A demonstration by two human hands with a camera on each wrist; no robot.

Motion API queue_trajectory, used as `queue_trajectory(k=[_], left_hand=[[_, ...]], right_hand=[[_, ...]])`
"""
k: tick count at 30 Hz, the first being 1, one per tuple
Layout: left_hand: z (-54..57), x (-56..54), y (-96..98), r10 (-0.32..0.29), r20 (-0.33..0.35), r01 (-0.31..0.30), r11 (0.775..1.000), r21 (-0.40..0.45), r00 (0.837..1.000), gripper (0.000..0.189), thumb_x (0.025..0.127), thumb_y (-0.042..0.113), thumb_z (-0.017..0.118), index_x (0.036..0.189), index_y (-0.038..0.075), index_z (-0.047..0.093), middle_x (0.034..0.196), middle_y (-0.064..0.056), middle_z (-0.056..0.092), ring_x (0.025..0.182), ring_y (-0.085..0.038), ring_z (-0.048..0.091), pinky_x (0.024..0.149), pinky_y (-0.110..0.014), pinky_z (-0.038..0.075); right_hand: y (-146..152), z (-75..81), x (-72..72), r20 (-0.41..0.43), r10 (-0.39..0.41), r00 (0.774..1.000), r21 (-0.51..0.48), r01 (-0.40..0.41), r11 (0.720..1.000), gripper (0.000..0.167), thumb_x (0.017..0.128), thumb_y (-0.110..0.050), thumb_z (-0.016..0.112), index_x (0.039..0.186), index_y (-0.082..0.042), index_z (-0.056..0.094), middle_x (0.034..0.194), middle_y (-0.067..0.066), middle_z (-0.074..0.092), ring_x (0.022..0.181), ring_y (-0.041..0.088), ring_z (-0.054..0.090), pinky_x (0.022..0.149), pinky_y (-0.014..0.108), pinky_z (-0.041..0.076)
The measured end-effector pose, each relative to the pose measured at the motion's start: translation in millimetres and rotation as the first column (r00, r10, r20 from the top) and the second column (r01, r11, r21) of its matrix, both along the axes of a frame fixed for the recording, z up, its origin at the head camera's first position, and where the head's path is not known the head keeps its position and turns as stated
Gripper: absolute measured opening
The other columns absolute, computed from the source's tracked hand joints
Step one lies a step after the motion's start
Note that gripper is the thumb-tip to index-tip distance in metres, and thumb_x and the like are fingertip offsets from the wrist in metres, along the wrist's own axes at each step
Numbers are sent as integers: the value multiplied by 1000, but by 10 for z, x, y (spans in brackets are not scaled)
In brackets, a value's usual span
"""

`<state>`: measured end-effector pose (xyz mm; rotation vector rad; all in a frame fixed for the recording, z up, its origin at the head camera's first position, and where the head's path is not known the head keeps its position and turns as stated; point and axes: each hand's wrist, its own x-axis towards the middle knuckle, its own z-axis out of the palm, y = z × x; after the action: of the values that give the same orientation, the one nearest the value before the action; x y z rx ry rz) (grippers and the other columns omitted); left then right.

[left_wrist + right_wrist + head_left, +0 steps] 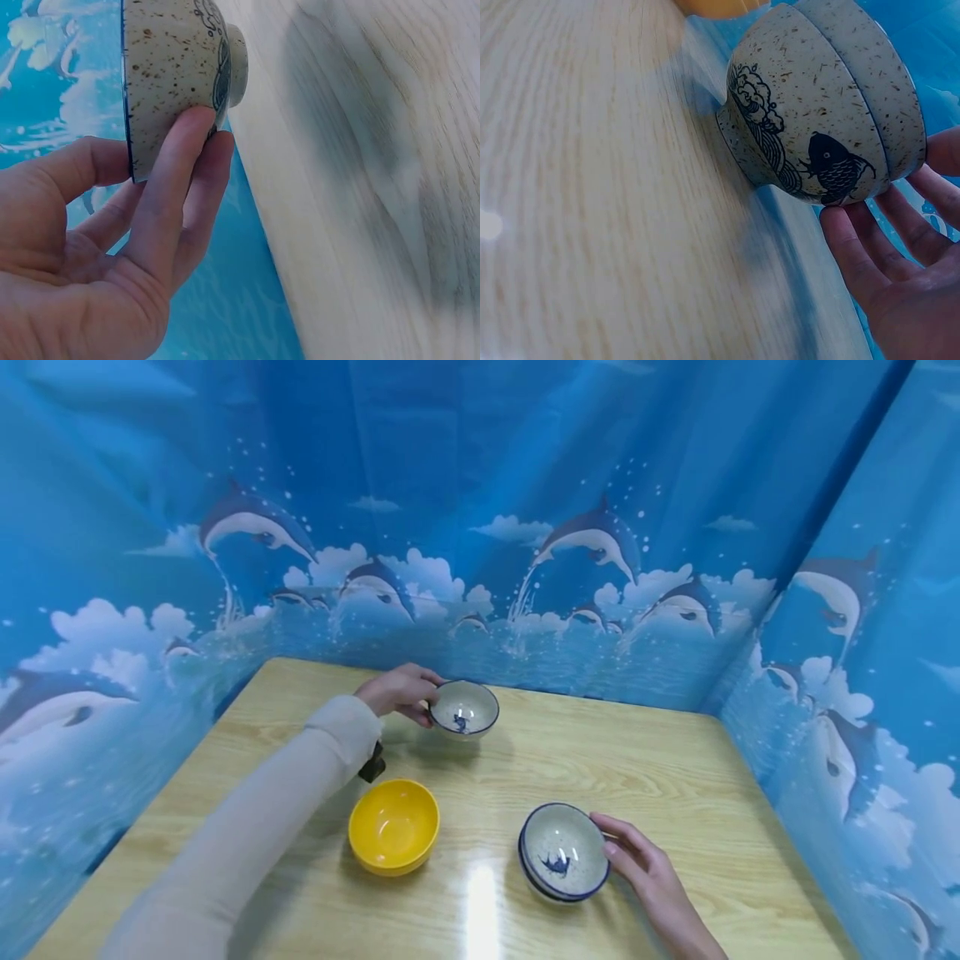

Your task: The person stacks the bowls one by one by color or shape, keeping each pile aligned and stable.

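My left hand [405,689] pinches the side of a speckled grey bowl [465,708] with a dark blue rim, near the table's back edge. In the left wrist view this bowl [176,67] is raised above the tabletop, fingers beneath and the rim near the thumb. Two matching bowls [564,852], one nested in the other, are at the front right. My right hand [645,868] holds this stack by its right side, at the rim and outer wall. A dark fish drawing marks the lower bowl [810,112] in the right wrist view.
A yellow bowl [393,827] stands on the wooden table [645,752] left of the stack, beside my left forearm. Blue dolphin-print curtains [450,527] hang along the table's back and sides. A black band piece [372,764] shows at my left wrist.
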<state>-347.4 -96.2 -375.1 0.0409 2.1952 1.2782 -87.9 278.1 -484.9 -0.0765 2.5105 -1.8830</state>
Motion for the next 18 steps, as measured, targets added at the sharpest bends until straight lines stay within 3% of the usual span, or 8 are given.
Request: queue_trajectory(k=[6,16,18], left_hand=[[73,102,88,-32,-9,32,999,-2,999,60,104,5,61,163,10,49,145,-27,64,69,-18,76,74,-33,70],[163,306,241,-83,-13,83,996,-38,996,55,107,11,65,160,15,54,133,-23,72,77,-22,79,88,-40,70],[172,331,268,-84,-13,84,996,-35,996,54,106,11,66,159,15,56,131,-22,72,79,-23,80,86,-40,70]], right_hand=[[-5,3,-2,-2,3,1000,-7,-3,1000,42,114,-17,57,153,-1,58,146,-14,68,131,-6,62,105,13,54],[-13,-5,-3,12,-13,1000,3,13,1000,42,114,-19,58,153,-4,59,147,-13,67,130,-6,62,105,14,54],[-17,-5,-2,18,-18,1000,3,18,1000,42,114,-20,58,153,-5,59,147,-13,67,130,-6,62,105,14,55]])
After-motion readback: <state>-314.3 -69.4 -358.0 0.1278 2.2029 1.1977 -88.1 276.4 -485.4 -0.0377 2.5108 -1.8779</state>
